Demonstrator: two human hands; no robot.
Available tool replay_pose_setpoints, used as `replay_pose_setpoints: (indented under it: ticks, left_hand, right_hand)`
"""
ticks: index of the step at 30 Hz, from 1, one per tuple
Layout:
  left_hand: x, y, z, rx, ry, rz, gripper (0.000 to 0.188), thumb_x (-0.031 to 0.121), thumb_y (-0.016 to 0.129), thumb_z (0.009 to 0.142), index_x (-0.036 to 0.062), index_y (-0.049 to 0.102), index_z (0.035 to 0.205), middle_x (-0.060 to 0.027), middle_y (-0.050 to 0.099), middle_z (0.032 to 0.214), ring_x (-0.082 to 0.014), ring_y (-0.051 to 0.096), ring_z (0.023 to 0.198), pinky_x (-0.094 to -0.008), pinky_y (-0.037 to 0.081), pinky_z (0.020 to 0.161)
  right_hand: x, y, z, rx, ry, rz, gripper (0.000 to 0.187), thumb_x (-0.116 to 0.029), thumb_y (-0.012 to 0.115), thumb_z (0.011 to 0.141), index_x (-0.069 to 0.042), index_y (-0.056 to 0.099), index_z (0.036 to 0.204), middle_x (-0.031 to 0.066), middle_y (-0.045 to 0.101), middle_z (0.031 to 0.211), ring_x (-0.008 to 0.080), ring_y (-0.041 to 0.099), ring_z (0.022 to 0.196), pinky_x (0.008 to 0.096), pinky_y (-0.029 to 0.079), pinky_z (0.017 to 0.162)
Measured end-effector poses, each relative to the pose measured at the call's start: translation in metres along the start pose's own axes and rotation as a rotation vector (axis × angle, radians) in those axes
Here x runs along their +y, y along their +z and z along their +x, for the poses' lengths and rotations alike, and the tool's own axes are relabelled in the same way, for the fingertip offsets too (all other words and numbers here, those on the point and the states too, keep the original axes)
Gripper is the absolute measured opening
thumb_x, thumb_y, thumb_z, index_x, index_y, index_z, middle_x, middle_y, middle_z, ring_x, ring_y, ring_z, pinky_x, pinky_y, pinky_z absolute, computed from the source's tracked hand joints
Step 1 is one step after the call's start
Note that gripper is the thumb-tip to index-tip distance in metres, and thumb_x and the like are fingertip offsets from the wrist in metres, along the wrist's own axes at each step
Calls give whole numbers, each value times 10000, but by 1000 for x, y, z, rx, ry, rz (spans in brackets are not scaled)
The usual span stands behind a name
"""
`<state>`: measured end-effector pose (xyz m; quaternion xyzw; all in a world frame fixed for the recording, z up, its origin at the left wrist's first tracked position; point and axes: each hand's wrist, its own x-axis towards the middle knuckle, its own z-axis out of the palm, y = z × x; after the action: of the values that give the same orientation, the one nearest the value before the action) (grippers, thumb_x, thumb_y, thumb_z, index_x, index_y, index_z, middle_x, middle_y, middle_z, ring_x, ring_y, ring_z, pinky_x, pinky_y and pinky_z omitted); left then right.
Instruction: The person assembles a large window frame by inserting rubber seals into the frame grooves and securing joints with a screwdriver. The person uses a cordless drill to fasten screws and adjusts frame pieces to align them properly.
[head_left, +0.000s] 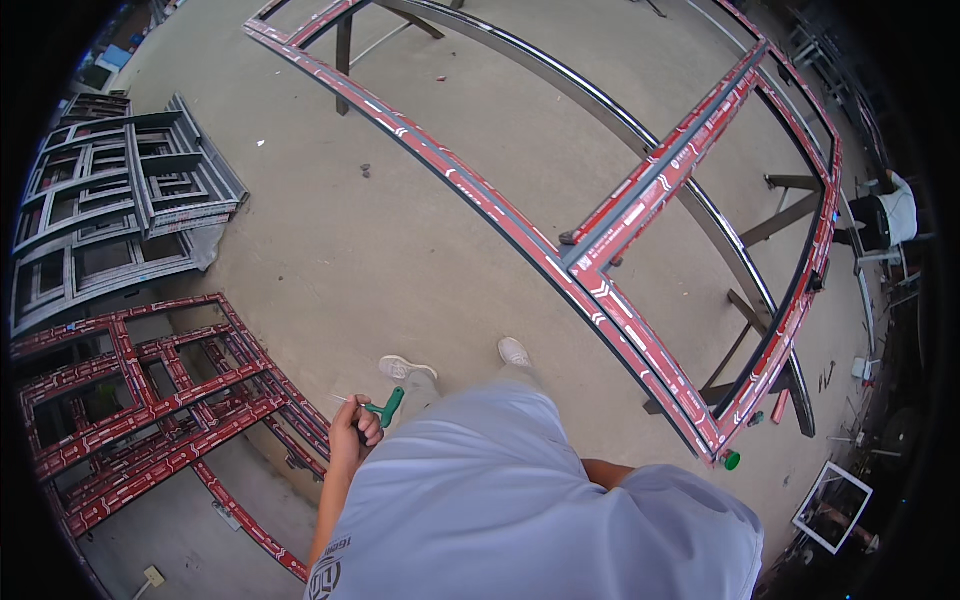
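A person's left hand [357, 430] is curled around a green-handled tool [394, 406], its thin shaft pointing left, away from a red-wrapped frame [630, 225] slanting across stands [782, 218] ahead, nearer the right arm [606, 473]. The right hand's grip, hidden, cannot be told. Concrete floor [320, 250] lies beneath.

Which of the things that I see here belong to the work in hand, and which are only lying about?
Probably part of the work:
green T-handle tool, held in the left hand
large red-wrapped frame, at right
stacked red-wrapped frames, beside that hand

Apparently just lying about:
stacked grey frames, far left
white rectangular frame, lower right
red cylinder, right side
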<state>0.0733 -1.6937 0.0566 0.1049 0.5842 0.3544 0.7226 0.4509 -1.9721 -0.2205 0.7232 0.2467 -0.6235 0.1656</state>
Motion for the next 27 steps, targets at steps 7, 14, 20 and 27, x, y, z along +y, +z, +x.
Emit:
replay_pose_setpoints:
  ticks: [7, 14, 20, 27]
  left_hand:
    - [125, -96, 58, -73, 52, -19, 323, 356, 444, 1099, 50, 542, 1074, 2, 397, 630, -126, 396, 531, -271, 326, 469]
    - [244, -200, 87, 88, 81, -48, 308, 339, 433, 1105, 55, 547, 1073, 6, 402, 635, -119, 413, 546, -259, 328, 467]
    - [326, -216, 172, 73, 125, -186, 309, 338, 443, 1100, 50, 549, 1067, 3, 394, 632, -128, 419, 563, -270, 330, 490]
    - [443, -204, 273, 203, 115, -216, 300, 352, 447, 1095, 70, 543, 1065, -4, 397, 637, -149, 403, 554, -288, 329, 488]
  right_hand:
    - [-146, 27, -1, 99, 5, -18, 499, -421, 541, 919, -44, 721, 1192, 180, 698, 1260, 352, 665, 1172, 446, 519, 990]
    - [-319, 37, -2, 158, -74, 14, 502, -421, 542, 919, -42, 718, 1196, 180, 700, 1256, 352, 666, 1169, 444, 519, 992]
    - [-468, -2, 32, 164, -140, -36, 504, -421, 542, 919, -40, 716, 1200, 181, 701, 1253, 352, 667, 1167, 442, 519, 993]
    - [-668, -116, 93, 114, -174, -223, 506, -420, 543, 919, -38, 714, 1204, 181, 702, 1249, 352, 668, 1165, 440, 519, 994]
